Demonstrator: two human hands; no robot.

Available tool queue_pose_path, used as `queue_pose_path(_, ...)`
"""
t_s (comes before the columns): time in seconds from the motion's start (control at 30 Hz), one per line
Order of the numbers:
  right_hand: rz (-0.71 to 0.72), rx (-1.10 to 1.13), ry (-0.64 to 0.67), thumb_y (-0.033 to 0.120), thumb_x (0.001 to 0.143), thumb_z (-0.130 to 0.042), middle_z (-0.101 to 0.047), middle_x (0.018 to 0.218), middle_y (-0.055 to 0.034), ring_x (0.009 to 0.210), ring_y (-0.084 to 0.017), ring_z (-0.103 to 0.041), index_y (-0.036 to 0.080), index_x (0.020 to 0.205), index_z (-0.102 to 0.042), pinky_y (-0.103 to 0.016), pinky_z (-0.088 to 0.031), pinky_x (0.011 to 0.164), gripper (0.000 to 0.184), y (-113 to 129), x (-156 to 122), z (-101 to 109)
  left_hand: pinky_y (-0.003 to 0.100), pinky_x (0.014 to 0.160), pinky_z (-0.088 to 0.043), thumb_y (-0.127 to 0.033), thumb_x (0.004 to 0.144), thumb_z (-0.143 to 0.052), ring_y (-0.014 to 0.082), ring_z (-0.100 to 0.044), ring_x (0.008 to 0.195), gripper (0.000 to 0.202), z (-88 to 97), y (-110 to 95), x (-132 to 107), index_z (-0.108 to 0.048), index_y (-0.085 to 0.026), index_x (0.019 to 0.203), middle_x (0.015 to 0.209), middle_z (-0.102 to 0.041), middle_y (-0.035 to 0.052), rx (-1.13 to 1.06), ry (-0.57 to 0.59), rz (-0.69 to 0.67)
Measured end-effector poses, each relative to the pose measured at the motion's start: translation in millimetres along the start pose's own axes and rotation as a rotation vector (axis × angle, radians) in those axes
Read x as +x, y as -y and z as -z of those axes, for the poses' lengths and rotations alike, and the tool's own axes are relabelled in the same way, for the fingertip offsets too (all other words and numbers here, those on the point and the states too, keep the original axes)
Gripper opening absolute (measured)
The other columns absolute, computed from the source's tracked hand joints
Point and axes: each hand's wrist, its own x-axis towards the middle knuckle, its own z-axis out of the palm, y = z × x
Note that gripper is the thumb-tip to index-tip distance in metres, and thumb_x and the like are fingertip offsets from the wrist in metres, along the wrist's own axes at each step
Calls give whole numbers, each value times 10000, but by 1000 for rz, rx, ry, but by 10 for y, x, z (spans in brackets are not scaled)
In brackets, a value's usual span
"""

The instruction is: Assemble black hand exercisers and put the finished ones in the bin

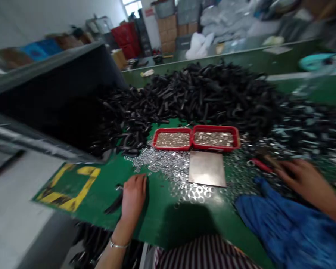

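My left hand rests on the green tabletop with its fingers curled. A black curved part sticks out from under its outer side, partly hidden by the hand. On the right, my right hand has thumb and fingers round the wooden handle of what looks like a hammer, its dark head blurred. Beside that lies a red-handled tool with a metal ring at its end. Between the hands is a square metal plate, with loose metal rings in front of it.
Two red trays of small metal pieces stand behind the plate. Beyond them rises a large heap of black parts. A tipped dark bin stands at left, near yellow-black tape. Blue cloth covers the right front.
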Motion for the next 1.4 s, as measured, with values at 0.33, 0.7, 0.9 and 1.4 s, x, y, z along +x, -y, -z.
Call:
queue_pose_path(0.33,-314,-247,-148,324,953,-414,-635,1062,-147,1028,-282,-589,188,1092,-647,-438,-468,934,304,-499,-810,658,420,785,-485,-361,956,-286,298,-637,807,441,-504,137,446,-638,-103,1016,947,-641,168,-84,299,-142)
queue_pose_path(0.7,-562,-120,-138,436,865,-560,-675,822,-76,715,-214,-610,213,912,-607,-337,-463,656,233,-813,-663,932,368,740,-557,-643,717,-641,259,-715,763,473,-93,-970,590,-650,-254,985,889,-743,10,-909,399,239)
queue_pose_path(0.9,-459,775,0,538,803,-704,-649,843,-10,675,-153,-568,231,994,-624,-305,-464,654,370,453,-130,493,319,745,-541,-507,722,-749,212,-717,777,443,99,-1985,675,-659,-157,979,833,-727,62,-1482,578,131)
queue_pose_path(1.4,-533,1483,659,402,786,-786,-524,714,16,642,-110,-486,173,853,-652,-267,-449,630,274,1328,371,-415,307,863,-544,-293,704,-853,144,-691,810,349,-86,-2069,609,-676,-111,944,870,-704,61,-2103,707,469)
